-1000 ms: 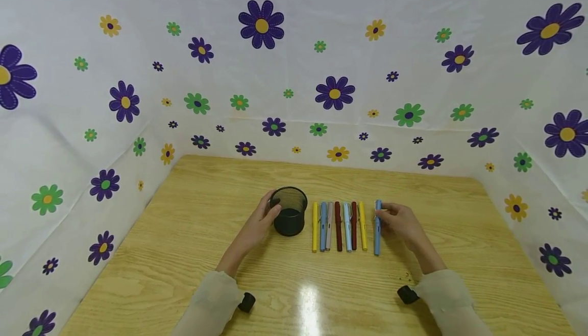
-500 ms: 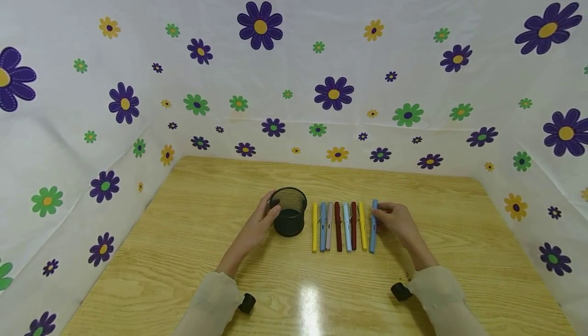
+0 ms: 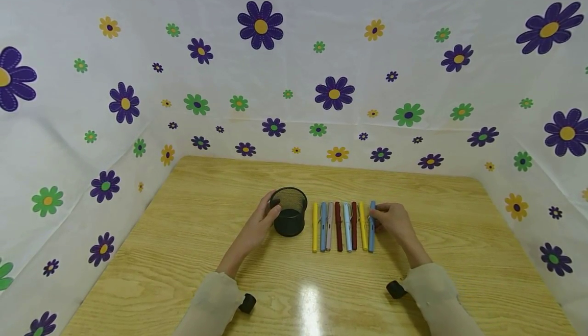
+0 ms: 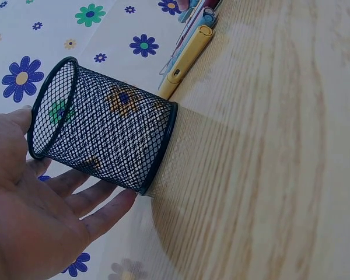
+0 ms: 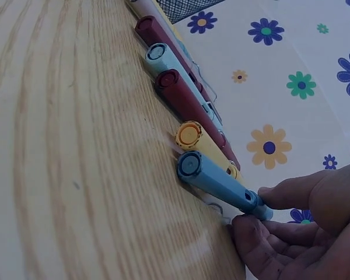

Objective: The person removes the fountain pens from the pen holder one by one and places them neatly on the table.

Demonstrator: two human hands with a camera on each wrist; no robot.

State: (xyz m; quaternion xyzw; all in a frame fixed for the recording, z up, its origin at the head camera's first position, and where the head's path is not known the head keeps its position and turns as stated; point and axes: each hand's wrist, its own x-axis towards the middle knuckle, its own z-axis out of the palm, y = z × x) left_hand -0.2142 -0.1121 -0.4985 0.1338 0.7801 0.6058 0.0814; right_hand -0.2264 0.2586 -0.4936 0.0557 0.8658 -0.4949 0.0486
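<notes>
My left hand (image 3: 255,227) holds a black mesh pen holder (image 3: 289,224) upright on the table, thumb at the near side of its rim and fingers along its wall in the left wrist view. Between the thumb and fingers of my right hand (image 3: 395,219) is the cap end of a blue pen (image 5: 219,181). That pen lies at the right end of a row of pens, close beside a yellow pen (image 3: 364,229). Two dark red pens (image 3: 339,229), a light blue pen (image 3: 347,229), a greyish-pink pen (image 3: 329,226), another blue pen (image 3: 323,229) and another yellow pen (image 3: 314,229) make up the rest.
Everything stands on a wood-grain table (image 3: 193,274). A white flower-print cloth (image 3: 294,60) rises behind it and along both sides. Each sleeve has a small black device by the wrist, such as the right one (image 3: 396,290).
My right hand has slid the blue pen leftwards, narrowing the gap to the yellow pen at the row's right end. The left hand and the pen holder have stayed in place.
</notes>
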